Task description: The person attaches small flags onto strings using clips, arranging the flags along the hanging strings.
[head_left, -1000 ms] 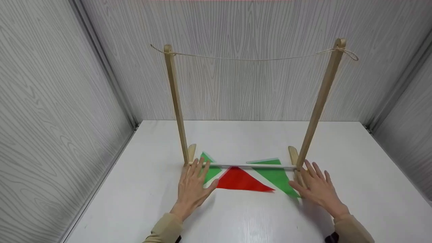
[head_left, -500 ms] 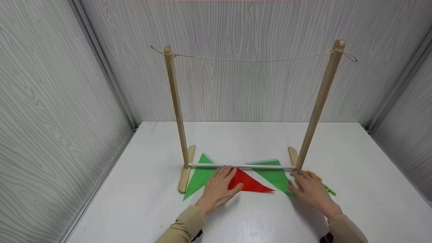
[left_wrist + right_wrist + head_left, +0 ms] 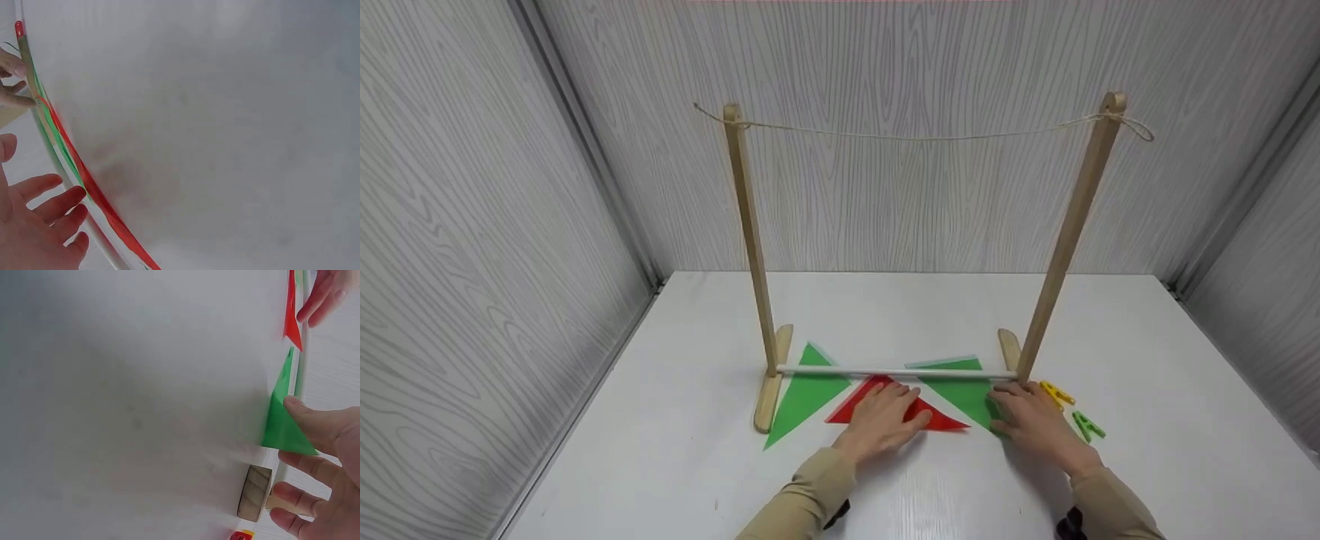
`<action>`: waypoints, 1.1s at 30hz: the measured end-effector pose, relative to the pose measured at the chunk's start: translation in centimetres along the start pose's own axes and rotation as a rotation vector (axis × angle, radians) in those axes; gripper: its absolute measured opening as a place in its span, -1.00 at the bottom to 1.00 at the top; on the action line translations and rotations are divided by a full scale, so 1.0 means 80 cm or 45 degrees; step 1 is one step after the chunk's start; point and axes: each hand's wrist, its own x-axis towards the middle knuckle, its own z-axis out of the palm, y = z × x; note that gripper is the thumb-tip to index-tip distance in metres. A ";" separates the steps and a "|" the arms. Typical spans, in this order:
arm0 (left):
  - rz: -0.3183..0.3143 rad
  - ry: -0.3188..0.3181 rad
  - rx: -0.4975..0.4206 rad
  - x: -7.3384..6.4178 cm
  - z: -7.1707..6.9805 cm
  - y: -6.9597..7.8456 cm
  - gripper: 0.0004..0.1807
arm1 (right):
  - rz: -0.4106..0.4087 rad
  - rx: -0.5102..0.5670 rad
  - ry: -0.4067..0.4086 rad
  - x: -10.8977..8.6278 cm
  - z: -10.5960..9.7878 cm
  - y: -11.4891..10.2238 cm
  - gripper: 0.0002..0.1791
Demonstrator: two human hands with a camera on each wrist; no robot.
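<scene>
My left hand (image 3: 885, 422) is over the red triangular flag (image 3: 851, 409), partly covering it, with fingers loosely spread. In the left wrist view its fingers hold nothing. My right hand (image 3: 1033, 420) is at the tip of the right green flag (image 3: 966, 390). The right wrist view has this flag's tip between the spread thumb (image 3: 309, 419) and index finger, not visibly pinched. Another green flag (image 3: 802, 397) lies to the left. Beside my right hand lie a yellow clothespin (image 3: 1059, 393) and a green clothespin (image 3: 1087, 425).
A wooden stand rises over the flags, with a left post (image 3: 751, 240), a right post (image 3: 1069, 240) and a white crossbar (image 3: 840, 370) low down. A slack string (image 3: 915, 139) joins the post tops. Grey wood-grain walls (image 3: 915, 202) enclose the white table (image 3: 660, 420).
My left hand has moved right, from the left foot of the stand to the red flag. My right hand has shifted slightly left and towards me, uncovering the two clothespins.
</scene>
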 end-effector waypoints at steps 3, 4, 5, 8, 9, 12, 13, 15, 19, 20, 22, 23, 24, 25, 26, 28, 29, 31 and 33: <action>0.007 -0.004 0.014 0.003 0.004 0.005 -0.36 | 0.001 0.009 -0.026 0.001 0.001 0.000 -0.51; 0.013 -0.007 0.022 0.004 0.005 0.006 -0.36 | 0.007 0.011 -0.034 0.001 0.001 0.000 -0.50; 0.020 -0.007 0.028 0.005 0.006 0.008 -0.36 | 0.013 0.014 -0.043 0.001 0.001 0.000 -0.49; 0.041 -0.009 0.053 0.009 0.007 0.012 -0.36 | 0.022 0.010 -0.073 0.001 0.001 -0.001 -0.47; 0.048 -0.009 0.063 0.010 0.007 0.013 -0.36 | 0.026 0.011 -0.089 0.001 0.001 -0.001 -0.46; 0.048 -0.016 0.078 0.012 0.008 0.014 -0.37 | 0.042 0.025 -0.138 0.002 0.000 -0.002 -0.44; 0.046 -0.019 0.076 0.013 0.009 0.014 -0.37 | 0.048 0.033 -0.152 0.002 0.000 -0.003 -0.44; 0.040 -0.025 0.085 0.015 0.010 0.014 -0.36 | 0.062 0.058 -0.176 0.001 -0.001 -0.003 -0.43; 0.032 -0.033 0.122 0.018 0.010 0.016 -0.38 | 0.067 0.096 -0.196 -0.001 -0.002 -0.002 -0.42; 0.027 -0.039 0.133 0.019 0.010 0.016 -0.38 | 0.066 0.098 -0.198 -0.001 -0.002 -0.001 -0.42; 0.021 -0.048 0.146 0.020 0.009 0.018 -0.38 | 0.067 0.095 -0.200 -0.001 -0.003 0.000 -0.43; 0.019 -0.050 0.148 0.020 0.009 0.019 -0.37 | 0.068 0.093 -0.201 0.000 -0.003 0.001 -0.43; 0.015 -0.055 0.151 0.021 0.009 0.020 -0.37 | 0.065 0.088 -0.203 0.000 -0.003 0.001 -0.43; 0.011 -0.064 0.152 0.022 0.009 0.020 -0.36 | 0.069 0.092 -0.205 0.000 -0.003 0.002 -0.44; 0.007 -0.072 0.151 0.022 0.010 0.021 -0.36 | 0.070 0.094 -0.205 0.001 -0.003 0.002 -0.44; -0.002 -0.089 0.149 0.023 0.010 0.022 -0.35 | 0.072 0.105 -0.202 0.001 -0.003 0.003 -0.45; -0.008 -0.099 0.148 0.024 0.011 0.023 -0.34 | 0.070 0.112 -0.201 0.001 -0.003 0.003 -0.46; -0.015 -0.115 0.149 0.025 0.011 0.024 -0.34 | 0.065 0.121 -0.191 0.001 -0.002 0.004 -0.46; -0.022 -0.127 0.147 0.025 0.011 0.025 -0.34 | 0.057 0.128 -0.176 0.001 -0.001 0.005 -0.47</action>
